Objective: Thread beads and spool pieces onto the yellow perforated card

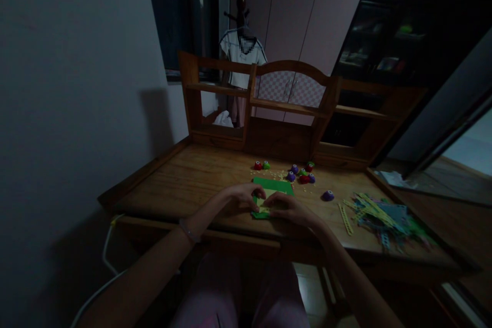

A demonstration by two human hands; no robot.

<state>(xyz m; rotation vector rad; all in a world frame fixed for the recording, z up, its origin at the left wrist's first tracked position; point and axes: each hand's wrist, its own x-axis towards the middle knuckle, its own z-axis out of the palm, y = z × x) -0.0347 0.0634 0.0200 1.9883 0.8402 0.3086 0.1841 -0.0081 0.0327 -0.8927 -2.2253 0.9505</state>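
A green board (272, 183) lies near the front edge of the wooden desk, with a pale yellow flat piece (271, 193) on top of it. My left hand (246, 193) comes in from the left, its fingers curled down onto the yellow piece. From the right, my right hand (284, 204) bends over the same piece, thumb and fingertips close together. Both hands' fingertips nearly meet at the piece's near part. Dim light and the fingers hide exactly what is pinched there.
Small pale bits (279, 175) lie scattered behind the board. Several red, green and purple round pieces stand beyond, with one purple piece (328, 195) apart at right. A yellow strip (345, 219) lies beside a heap of coloured plastic strips (384, 215). A wooden shelf (284, 107) backs the desk.
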